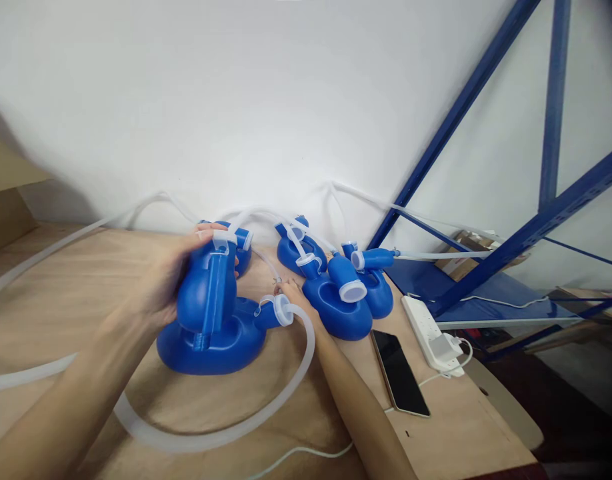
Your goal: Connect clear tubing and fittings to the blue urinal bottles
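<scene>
My left hand (173,283) is wrapped round an upright blue plastic bottle (201,293) with a translucent cap, above a blue bottle lying on the wooden table (486,427). That lying bottle (216,353) has a white cap (283,311) joined to a thick clear tube (306,360). Behind this cap, my right hand (289,291) has its fingers closed at the end of a thin tube (267,260); a small metal piece shows by the fingertips. Just right of it lies another blue bottle (336,317).
More blue bottles (379,293) with tubes stand toward the wall. A black phone (400,373), a white power strip (429,333) and its cable are at the right. Beyond the table edge is a blue metal rack (486,220). Cardboard (9,200) sits at the far left.
</scene>
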The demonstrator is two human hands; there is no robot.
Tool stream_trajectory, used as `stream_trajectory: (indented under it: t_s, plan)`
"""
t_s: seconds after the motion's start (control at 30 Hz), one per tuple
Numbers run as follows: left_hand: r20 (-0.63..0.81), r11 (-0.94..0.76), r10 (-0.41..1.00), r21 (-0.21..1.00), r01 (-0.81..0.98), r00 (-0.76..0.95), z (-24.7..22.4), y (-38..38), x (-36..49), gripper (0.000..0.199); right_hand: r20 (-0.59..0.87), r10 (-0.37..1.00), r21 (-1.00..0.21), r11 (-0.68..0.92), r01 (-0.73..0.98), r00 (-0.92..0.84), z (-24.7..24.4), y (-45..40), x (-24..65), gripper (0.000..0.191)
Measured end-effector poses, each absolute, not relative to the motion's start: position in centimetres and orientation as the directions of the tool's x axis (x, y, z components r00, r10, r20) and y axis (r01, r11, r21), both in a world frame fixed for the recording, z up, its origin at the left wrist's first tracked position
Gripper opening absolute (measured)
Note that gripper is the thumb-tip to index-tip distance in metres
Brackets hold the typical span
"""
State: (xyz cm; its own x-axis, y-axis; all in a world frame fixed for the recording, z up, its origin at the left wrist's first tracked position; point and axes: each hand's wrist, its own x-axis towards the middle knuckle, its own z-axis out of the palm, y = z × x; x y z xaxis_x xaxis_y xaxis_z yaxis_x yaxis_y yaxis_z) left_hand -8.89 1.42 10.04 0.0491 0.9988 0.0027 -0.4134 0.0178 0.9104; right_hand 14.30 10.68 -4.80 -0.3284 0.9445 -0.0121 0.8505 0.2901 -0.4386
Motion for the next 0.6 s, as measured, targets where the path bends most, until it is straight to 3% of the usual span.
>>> stream_trajectory:
  t_s: [0.17, 0.23, 0.33, 0.5, 0.6]
  plan:
    - [0.14, -0.102, 0.987, 0.929, -0.356, 0.081, 9.1, 1.2, -9.4, 0.072, 0.093, 0.96, -0.547, 0.271, 0.793, -0.264, -3.7, 11.4, 14.9, 0.025]
    - [0.22, -0.181, 0.973, 0.912, -0.367, 0.067, 9.0, 1.2, -9.3, 0.065, 0.122, 0.96, -0.563, 0.276, 0.779, -0.251, -2.7, 11.4, 15.0, 0.032]
    - [0.317, -0.276, 0.947, 0.886, -0.372, 0.053, 9.2, 1.1, -9.0, 0.04, 0.21, 0.944, -0.563, 0.329, 0.758, -0.254, -0.2, 10.7, 15.0, 0.032]
    - [0.444, -0.362, 0.887, 0.839, -0.406, 0.127, 9.1, 1.0, -8.8, 0.022, 0.541, 0.81, -0.608, 0.563, 0.56, -0.228, 4.4, 7.4, 15.1, 0.023]
    - [0.464, -0.345, 0.868, 0.818, -0.46, 0.175, 8.7, 0.9, -8.7, 0.024, 0.793, 0.579, -0.458, 0.771, 0.442, -0.188, 6.3, 4.9, 15.1, 0.018]
